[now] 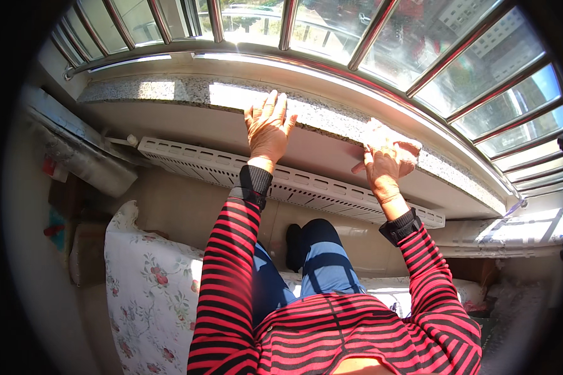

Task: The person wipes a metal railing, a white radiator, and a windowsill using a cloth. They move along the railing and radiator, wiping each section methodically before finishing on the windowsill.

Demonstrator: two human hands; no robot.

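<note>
My left hand (268, 131) rests on the edge of a speckled granite window sill (331, 119), fingers stretched forward and holding nothing. Farther right, my right hand (382, 167) has a pinkish cloth (408, 154) under and around its fingers and presses it on the sill's front edge. Strong sunlight bleaches the fingertips there, and part of the cloth is hidden beneath the hand.
Metal bars (288, 25) stand in front of the window behind the sill. Below it runs a white radiator (200, 165). A flowered white cover (153, 294) lies at the lower left, beside my legs. Wrapped pipework (84, 147) is at the left wall.
</note>
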